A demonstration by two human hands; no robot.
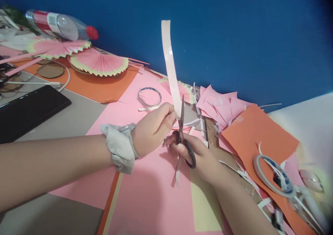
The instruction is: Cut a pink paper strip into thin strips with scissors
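Observation:
My left hand [156,125] pinches the lower end of a long pale strip [170,65], which stands upright against the blue wall. Just to its right, my right hand [194,151] grips black-handled scissors [182,120] with the blades pointing up beside the strip's lower end. The blades look nearly closed. A narrow white piece [178,172] hangs below the scissors. Under both hands lie pink paper sheets [140,200]. How the blades meet the strip is partly hidden by my fingers.
Pink pleated paper fans [100,63] and a bottle [61,24] lie at the back left, a black device [33,110] at the left. An empty tape ring [149,97] lies behind my left hand. Orange paper [260,131], a tape roll [273,176] and scraps lie right.

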